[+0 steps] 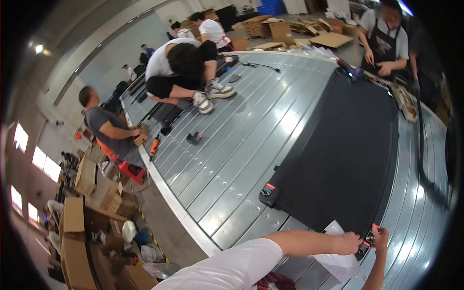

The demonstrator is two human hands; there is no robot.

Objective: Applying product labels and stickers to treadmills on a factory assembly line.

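Small black plastic-looking fitting with red strips: at near-right corner of broad black rectangular sheet, on ribbed silver metal tabletop. Left hand, right hand: curled at the fitting (actual grasp: cannot tell).

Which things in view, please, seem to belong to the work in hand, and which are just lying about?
Probably in hand:
Large black sheet
Red-labelled black corner piece, between the left hand and right hand
Translucent plastic sheet

Probably lying about:
Orange-and-black power tool
Black cable
Small black bracket
Cardboard boxes
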